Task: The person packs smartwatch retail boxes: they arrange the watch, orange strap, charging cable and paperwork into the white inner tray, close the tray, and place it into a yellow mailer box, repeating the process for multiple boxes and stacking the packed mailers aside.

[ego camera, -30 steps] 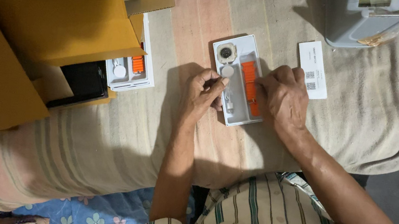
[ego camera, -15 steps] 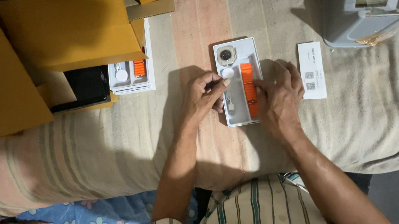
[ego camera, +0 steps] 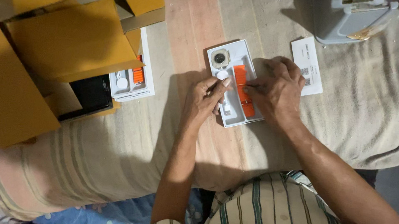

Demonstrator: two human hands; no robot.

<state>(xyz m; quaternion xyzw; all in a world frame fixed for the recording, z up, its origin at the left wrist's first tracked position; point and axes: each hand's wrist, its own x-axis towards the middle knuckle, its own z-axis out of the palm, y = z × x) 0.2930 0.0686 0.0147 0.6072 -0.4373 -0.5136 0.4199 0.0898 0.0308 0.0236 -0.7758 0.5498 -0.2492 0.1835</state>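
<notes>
left hand (ego camera: 204, 97) on white tray (ego camera: 234, 83), right hand (ego camera: 275, 93) touching orange strap (ego camera: 242, 89)

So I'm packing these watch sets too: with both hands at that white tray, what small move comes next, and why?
Probably press the orange strap flat into its slot: the right hand has its fingers on the strap's edge, while the left hand steadies the white tray beside the round white disc. The watch face looks seated.

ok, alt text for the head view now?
Both hands work at a white tray on a striped cloth: the right hand presses an orange strap, the left hand fingers a white disc. A watch face sits above.
</notes>
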